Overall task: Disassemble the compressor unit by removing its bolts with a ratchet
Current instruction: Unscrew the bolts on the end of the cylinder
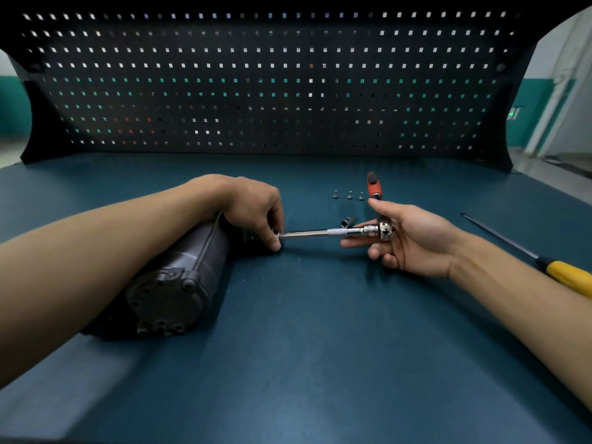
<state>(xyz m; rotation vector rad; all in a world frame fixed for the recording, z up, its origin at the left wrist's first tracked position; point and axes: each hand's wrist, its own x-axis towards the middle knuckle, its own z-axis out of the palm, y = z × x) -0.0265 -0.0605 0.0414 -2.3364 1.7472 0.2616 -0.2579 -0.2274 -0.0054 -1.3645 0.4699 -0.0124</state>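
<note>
A dark teal table (320, 347), black pegboard (272, 91) behind. The dark grey cylindrical compressor (179, 283) lies on its side near the left edge. At its far end the left hand's (253, 209) fingers pinch the tip of the chrome extension bar (307, 233). The right hand's (413, 241) fingers curl round the head of the red-handled ratchet (386, 231).

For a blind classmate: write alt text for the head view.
A person's left hand pinches the tip of a ratchet beside a compressor; the right hand holds the other end. Three bolts and a screwdriver lie on the bench.
</note>
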